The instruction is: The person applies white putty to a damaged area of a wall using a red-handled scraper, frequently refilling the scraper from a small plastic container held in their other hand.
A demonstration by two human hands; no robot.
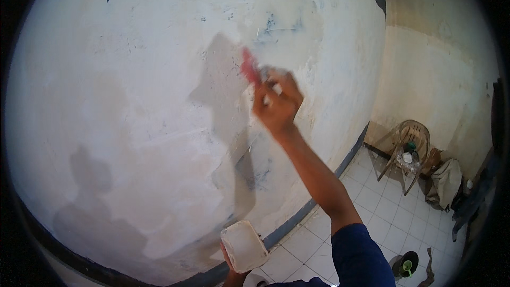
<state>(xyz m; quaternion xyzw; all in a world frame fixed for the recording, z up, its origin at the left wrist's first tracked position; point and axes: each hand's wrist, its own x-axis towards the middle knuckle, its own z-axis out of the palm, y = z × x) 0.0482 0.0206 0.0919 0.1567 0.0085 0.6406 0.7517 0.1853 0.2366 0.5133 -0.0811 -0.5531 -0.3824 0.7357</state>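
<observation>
My right hand (pixel 277 105) is raised in front of the white wall (pixel 159 90), its fingers closed on a red scraper (pixel 248 66). The tool is smeared by motion, and I cannot tell whether its edge touches the wall. Damp-looking, uneven patches and dark scuffs mark the plaster around it. Low down near the wall's foot, my left hand (pixel 229 261) grips a pale, roughly rectangular tub (pixel 244 247) by its left side. Most of the left fingers are hidden behind the tub, whose whitish face is turned up toward me.
A dark skirting band (pixel 297 217) runs along the wall's foot above white floor tiles (pixel 366 196). In the far right corner stands a plastic chair (pixel 411 138) with items on its seat, a pale sack (pixel 446 180) beside it. A dark bucket (pixel 406 264) sits at lower right.
</observation>
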